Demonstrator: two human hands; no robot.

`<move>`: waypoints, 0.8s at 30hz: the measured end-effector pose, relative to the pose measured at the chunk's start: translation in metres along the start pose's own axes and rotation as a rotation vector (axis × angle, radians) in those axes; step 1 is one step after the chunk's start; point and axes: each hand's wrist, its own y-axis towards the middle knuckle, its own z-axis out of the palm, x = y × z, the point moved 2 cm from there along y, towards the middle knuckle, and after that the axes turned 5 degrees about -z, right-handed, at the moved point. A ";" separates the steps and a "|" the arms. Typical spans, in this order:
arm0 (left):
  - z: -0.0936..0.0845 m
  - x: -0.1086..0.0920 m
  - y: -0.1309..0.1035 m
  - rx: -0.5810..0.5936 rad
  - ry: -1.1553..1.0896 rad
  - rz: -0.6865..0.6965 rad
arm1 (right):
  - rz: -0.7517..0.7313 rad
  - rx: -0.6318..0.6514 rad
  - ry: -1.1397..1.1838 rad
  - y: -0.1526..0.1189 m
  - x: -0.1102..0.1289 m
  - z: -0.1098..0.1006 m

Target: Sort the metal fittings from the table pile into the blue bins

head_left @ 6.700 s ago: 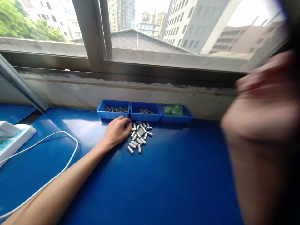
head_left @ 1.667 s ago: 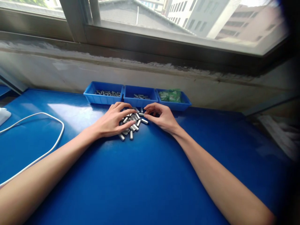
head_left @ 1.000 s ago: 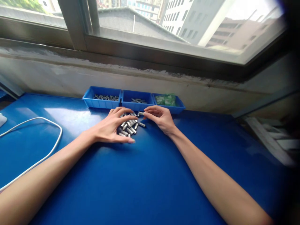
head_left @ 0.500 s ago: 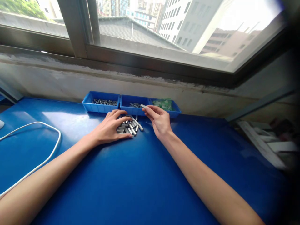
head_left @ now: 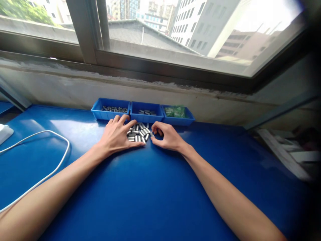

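A small heap of short silvery metal bars (head_left: 139,131) lies on the blue tabletop. My left hand (head_left: 117,132) curves around the left side of this heap, its fingers spread and nothing gripped. At the right edge of the heap is my right hand (head_left: 167,135), thumb and fingers curled with a gap between them. A single bar (head_left: 151,134) lies between its thumb tip and index fingertip; whether they press on it cannot be made out. Behind the heap stands the middle blue bin (head_left: 146,117), with several similar bars in it.
A left blue bin (head_left: 107,114) contains many small metal parts, and a right blue bin (head_left: 178,121) holds green plastic packaging (head_left: 175,111). A white cable (head_left: 61,160) loops across the table's left side. The window wall (head_left: 213,103) rises behind the bins.
My right hand has come down from in front of the bins to the heap's right edge. The bar it pinched up there is no longer seen raised. My left hand shifted slightly left.
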 end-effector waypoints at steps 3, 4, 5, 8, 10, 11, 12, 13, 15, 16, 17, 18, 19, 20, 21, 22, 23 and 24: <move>-0.003 -0.003 -0.001 0.043 0.040 -0.017 | 0.042 -0.045 0.077 -0.001 -0.007 0.000; -0.003 -0.003 -0.001 0.058 0.047 -0.018 | 0.065 -0.065 0.110 -0.002 -0.010 0.000; -0.004 -0.004 0.000 0.070 0.052 -0.016 | 0.094 -0.082 0.154 -0.002 -0.014 0.000; -0.003 -0.004 0.000 0.082 0.040 0.009 | 0.213 -0.137 0.389 -0.003 -0.027 0.000; -0.001 -0.003 0.001 0.067 0.007 0.024 | 0.285 -0.197 0.599 -0.002 -0.032 -0.001; 0.000 -0.002 0.001 0.056 -0.021 0.027 | 0.309 -0.237 0.690 -0.001 -0.032 -0.002; 0.001 -0.001 0.001 0.045 -0.058 0.028 | 0.327 -0.284 0.760 0.000 -0.032 -0.003; 0.002 0.000 0.002 0.035 -0.102 0.029 | 0.342 -0.333 0.813 0.002 -0.030 -0.004; 0.005 0.003 0.003 0.020 -0.204 0.035 | 0.371 -0.419 0.897 0.006 -0.026 -0.005; 0.006 0.004 0.003 0.011 -0.257 0.039 | 0.391 -0.447 0.940 0.008 -0.024 -0.005; 0.007 0.005 0.003 -0.003 -0.306 0.043 | 0.414 -0.468 0.983 0.010 -0.022 -0.004; 0.007 0.006 0.004 -0.021 -0.349 0.044 | 0.437 -0.487 1.023 0.012 -0.021 -0.004; 0.008 0.006 0.004 -0.040 -0.385 0.046 | 0.459 -0.507 1.054 0.014 -0.020 -0.003; 0.008 0.007 0.004 -0.058 -0.416 0.050 | 0.479 -0.529 1.073 0.016 -0.019 -0.002; 0.008 0.007 0.004 -0.071 -0.446 0.056 | 0.494 -0.552 1.083 0.018 -0.018 -0.002; 0.009 0.007 0.004 -0.075 -0.477 0.065 | 0.504 -0.574 1.087 0.020 -0.017 -0.001; 0.009 0.006 0.004 -0.073 -0.514 0.075 | 0.511 -0.596 1.089 0.021 -0.016 -0.001; 0.009 0.006 0.004 -0.065 -0.558 0.086 | 0.517 -0.617 1.094 0.023 -0.014 -0.001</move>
